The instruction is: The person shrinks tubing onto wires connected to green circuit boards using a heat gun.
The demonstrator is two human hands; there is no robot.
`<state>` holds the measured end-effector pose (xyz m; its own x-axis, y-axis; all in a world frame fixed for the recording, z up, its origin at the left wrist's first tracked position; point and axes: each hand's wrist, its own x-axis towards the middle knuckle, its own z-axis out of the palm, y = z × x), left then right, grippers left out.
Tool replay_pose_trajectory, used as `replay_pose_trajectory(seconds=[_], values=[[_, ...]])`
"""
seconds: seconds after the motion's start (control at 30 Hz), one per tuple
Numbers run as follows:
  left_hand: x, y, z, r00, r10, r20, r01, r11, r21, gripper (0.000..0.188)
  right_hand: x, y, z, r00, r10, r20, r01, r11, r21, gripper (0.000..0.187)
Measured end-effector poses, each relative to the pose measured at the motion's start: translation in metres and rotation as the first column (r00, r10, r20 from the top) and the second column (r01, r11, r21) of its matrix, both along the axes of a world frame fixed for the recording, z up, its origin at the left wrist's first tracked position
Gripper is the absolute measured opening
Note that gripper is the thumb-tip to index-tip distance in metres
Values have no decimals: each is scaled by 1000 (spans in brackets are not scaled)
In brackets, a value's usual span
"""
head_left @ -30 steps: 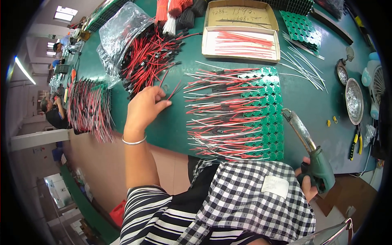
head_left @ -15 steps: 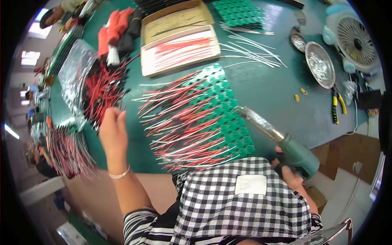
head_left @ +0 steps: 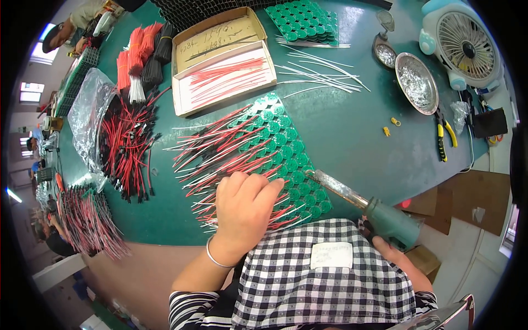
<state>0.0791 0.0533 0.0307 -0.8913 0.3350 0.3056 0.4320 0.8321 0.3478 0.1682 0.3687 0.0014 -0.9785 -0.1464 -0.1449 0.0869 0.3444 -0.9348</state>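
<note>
My left hand point(head_left: 246, 209) is closed, fingers curled down, over the lower part of a green circuit board panel point(head_left: 300, 159). What its fingertips hold, if anything, is hidden beneath them. Rows of red, white and black wires point(head_left: 214, 148) fan leftward off the panel, which has many round boards. At the lower right, my right hand point(head_left: 388, 250), partly hidden, grips what looks like a soldering gun point(head_left: 391, 223) with a green body and a long metal barrel. The barrel's tip is over the panel's right side. Left of the panel lies a heap of red and black wires point(head_left: 126, 146).
A cardboard box point(head_left: 224, 99) with red wires stands behind the panel. More green panels point(head_left: 302, 22), loose white wires point(head_left: 324, 77), a metal bowl point(head_left: 416, 82), pliers point(head_left: 441, 137) and a fan point(head_left: 465, 49) lie farther right. Wired bundles point(head_left: 91, 220) hang at the left edge.
My left hand has moved right, from the red and black wire heap to the panel's wires. The soldering gun has dipped slightly. The whole view has shifted a little.
</note>
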Motion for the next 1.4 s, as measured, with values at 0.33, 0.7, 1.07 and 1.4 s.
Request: replay_pose_trajectory(seconds=[0.33, 0.7, 1.07, 1.4], values=[[-1, 7, -4, 1000, -25, 5, 25, 998, 55, 21, -47, -26, 39, 851, 422, -312, -331, 893, 306, 28], [-2, 9, -8, 1000, -25, 15, 23, 997, 70, 19, -44, -26, 31, 875, 355, -328, -299, 931, 210, 27], [-4, 10, -9, 1000, -20, 21, 18, 996, 91, 18, -48, -30, 34, 891, 356, -281, -319, 933, 167, 28], [-4, 10, -9, 999, -19, 33, 16, 994, 104, 19, -34, -22, 37, 974, 224, 22, -224, 974, -7, 35]])
